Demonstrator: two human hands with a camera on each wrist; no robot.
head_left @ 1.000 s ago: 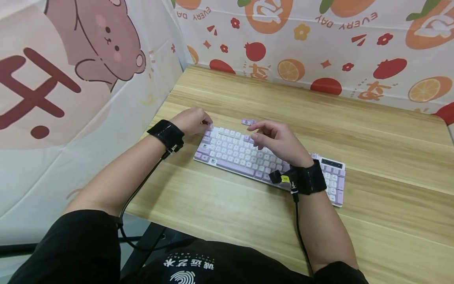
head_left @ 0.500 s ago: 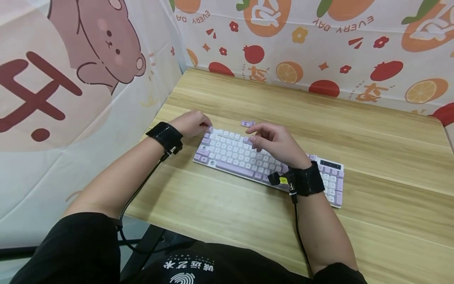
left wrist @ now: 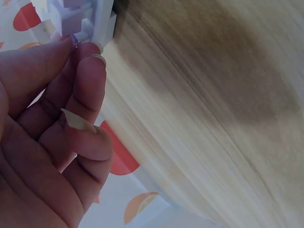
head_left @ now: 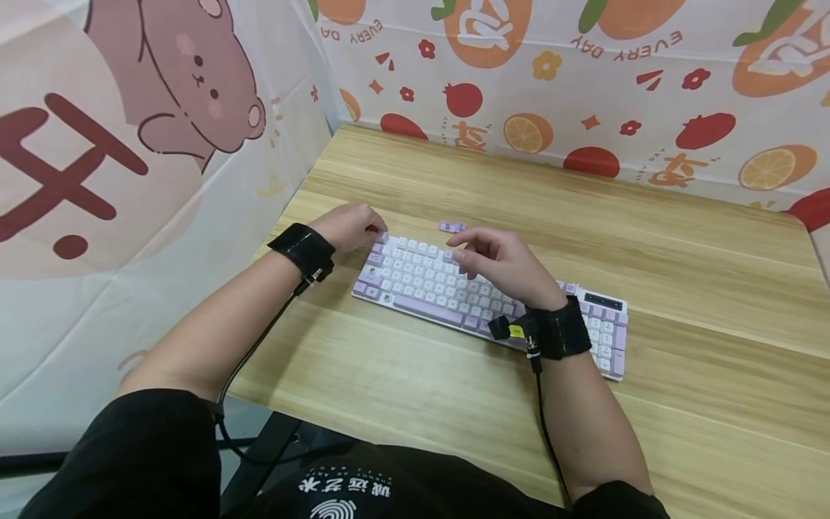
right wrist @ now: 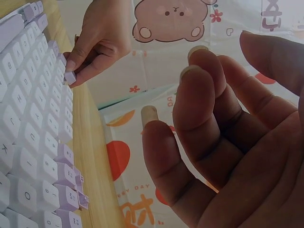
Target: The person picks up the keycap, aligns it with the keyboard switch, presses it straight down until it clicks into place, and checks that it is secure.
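A white and lilac keyboard [head_left: 424,277] lies on the wooden table, angled down to the right. At its far left corner my left hand [head_left: 350,225] pinches a small lilac keycap [right wrist: 70,77] between thumb and fingers. The left wrist view shows those fingertips against the keyboard's corner, partly hiding the keycap's lower side. My right hand [head_left: 506,263] hovers over the keyboard's middle, fingers loosely bent, with nothing between them in the right wrist view. Just beyond the keyboard's back edge lie a few loose lilac keycaps [head_left: 452,226].
A dark display strip [head_left: 603,300] sits above the number keys at the keyboard's right end. Printed cloths hang behind the table [head_left: 415,389] and along its left side. Black straps with cameras and cables wrap both wrists.
My left fingertips have settled a little lower at the keyboard's corner with the keycap. The right hand stays almost still over the keys, and the head view has shifted slightly.
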